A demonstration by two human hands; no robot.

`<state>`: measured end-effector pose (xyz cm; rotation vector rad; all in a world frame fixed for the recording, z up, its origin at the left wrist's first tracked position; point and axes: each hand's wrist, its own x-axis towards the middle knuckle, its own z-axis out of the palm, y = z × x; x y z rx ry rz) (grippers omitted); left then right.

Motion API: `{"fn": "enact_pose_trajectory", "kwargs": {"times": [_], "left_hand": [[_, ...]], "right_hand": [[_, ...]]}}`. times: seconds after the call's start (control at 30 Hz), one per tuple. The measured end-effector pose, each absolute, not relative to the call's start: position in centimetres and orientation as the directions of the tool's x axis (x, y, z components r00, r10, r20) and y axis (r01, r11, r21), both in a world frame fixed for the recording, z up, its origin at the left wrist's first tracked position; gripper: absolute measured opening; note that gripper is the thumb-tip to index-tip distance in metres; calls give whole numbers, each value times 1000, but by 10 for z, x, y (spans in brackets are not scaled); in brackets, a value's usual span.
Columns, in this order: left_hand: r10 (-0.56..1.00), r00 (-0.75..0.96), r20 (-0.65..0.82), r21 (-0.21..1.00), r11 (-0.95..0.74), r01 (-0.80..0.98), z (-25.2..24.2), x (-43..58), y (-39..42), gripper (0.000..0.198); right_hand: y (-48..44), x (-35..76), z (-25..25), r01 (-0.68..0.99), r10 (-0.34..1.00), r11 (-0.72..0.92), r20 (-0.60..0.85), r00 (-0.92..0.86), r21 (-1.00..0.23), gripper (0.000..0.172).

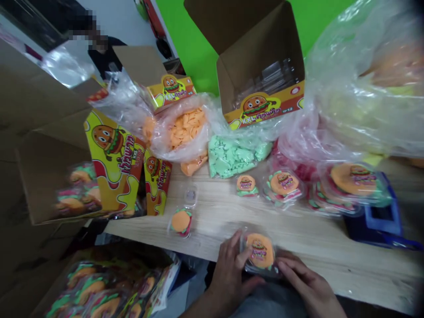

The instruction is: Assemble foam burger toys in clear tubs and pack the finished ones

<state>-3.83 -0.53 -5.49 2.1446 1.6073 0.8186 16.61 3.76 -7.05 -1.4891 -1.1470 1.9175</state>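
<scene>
Near the front edge of the table I hold a clear plastic burger pack [260, 252] with an orange bun top and a printed burger label. My left hand [228, 267] wraps its left side, a finger lying on top by the label. The fingers of my right hand [303, 278] are pressed at the pack's lower right edge. To the left lies an open clear clamshell [190, 196] with a small burger [180, 221] in its base and its lid folded back. Behind my hands stand a small labelled burger pack [246, 185] and a larger one [284, 185].
Stacked packs [353, 181] and a blue tape dispenser [374, 225] sit at right. Behind are bags of orange pieces [187, 126], green pieces [228, 152] and a carton [265, 106] of clear packaging. Left is a carton [114, 154] with packs; another box of packs [89, 287] is below. A person [102, 53] is beyond.
</scene>
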Motion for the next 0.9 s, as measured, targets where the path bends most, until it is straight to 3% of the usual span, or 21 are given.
{"fn": "enact_pose_trajectory", "kwargs": {"times": [0.07,0.17,0.27,0.43,0.53,0.7,0.9], "left_hand": [[972,141,186,694,-232,682,-52,-39,-7,62],[1000,-13,-14,864,18,503,-44,-36,-4,30],[964,-155,-214,918,253,305,-32,-33,5,17],[922,-280,-266,944,308,116,-4,-32,22,23],[907,-275,-319,943,332,2,14,-32,29,18],[925,-294,-242,970,219,-108,34,-30,38,11],[921,-389,-15,984,83,157,45,-26,50,9]], "right_hand": [[40,162,-71,158,718,-587,-601,-351,-794,24],[40,156,-65,117,669,-653,-643,-373,-748,26],[38,153,-51,62,705,-658,-643,-298,-751,23],[40,151,-18,73,886,-388,-393,-247,-919,18],[44,149,0,123,933,-192,-220,-286,-974,31],[50,136,19,144,988,19,-3,-155,-989,32],[54,130,29,74,992,-11,-20,-121,-997,18]]}}
